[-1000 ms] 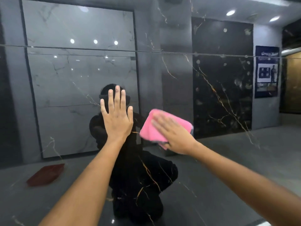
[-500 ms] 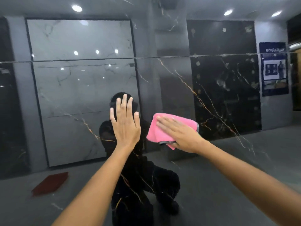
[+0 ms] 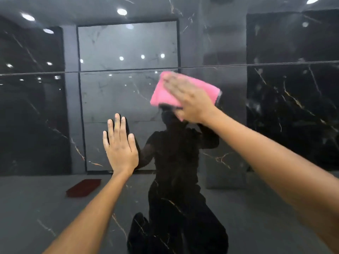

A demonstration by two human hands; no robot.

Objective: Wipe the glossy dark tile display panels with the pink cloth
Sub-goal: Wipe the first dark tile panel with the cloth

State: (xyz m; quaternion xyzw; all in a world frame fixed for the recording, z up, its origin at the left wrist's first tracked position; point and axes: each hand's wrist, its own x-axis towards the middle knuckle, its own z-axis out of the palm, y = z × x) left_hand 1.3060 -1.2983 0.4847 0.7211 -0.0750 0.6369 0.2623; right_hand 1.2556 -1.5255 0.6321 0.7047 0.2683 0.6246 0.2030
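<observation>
A glossy dark tile panel with thin gold veins fills the whole view in front of me and mirrors the room. My right hand lies flat with straight fingers on the folded pink cloth, pressing it against the panel just below a horizontal joint line. The hand and cloth are blurred. Lower and to the left, my left hand rests flat against the panel, fingers straight and pointing up.
The panel reflects a crouching person in dark clothes, other tile panels on the far wall, ceiling lights, and a dark red mat on the floor.
My right hand has slid the pink cloth upward to just under the joint line. My view has tilted up, so the left hand sits lower in the picture.
</observation>
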